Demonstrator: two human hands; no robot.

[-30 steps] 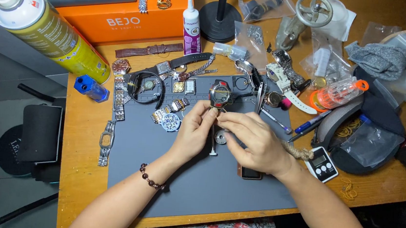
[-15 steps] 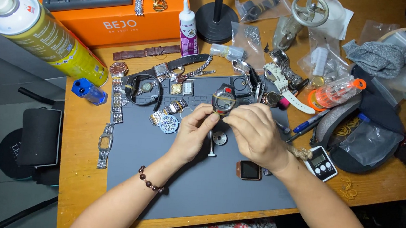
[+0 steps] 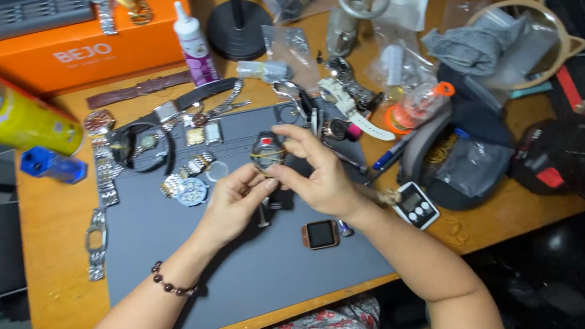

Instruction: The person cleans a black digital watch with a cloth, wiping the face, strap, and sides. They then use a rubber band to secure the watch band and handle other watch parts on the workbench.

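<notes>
Watch: I've got a round-cased watch (image 3: 268,150) lifted just above the grey work mat (image 3: 241,273), pinched between both hands near the mat's upper middle.
Right hand: my right hand (image 3: 319,177) is clamped on the watch, fingers curled over its top and right edge, thumb underneath.
Left hand: my left hand (image 3: 233,201) comes up from below, fingertips closed on the watch's lower edge; a dark bead bracelet (image 3: 170,286) sits on that wrist.
Just below: a small metal tool (image 3: 261,215) lies on the mat under the hands, partly hidden, so I can't tell its kind.
Near right: a square smartwatch body (image 3: 320,234) with a brown rim lies flat on the mat, just beside my right wrist.
Left of the hands: a blue-dialled watch (image 3: 191,191) and loose metal bracelets (image 3: 103,169) lie along the mat's left side.
Further out: a small timer (image 3: 416,205) on the wooden desk (image 3: 55,221), an orange box (image 3: 84,47) at the back, a yellow spray can (image 3: 7,118) at far left.
</notes>
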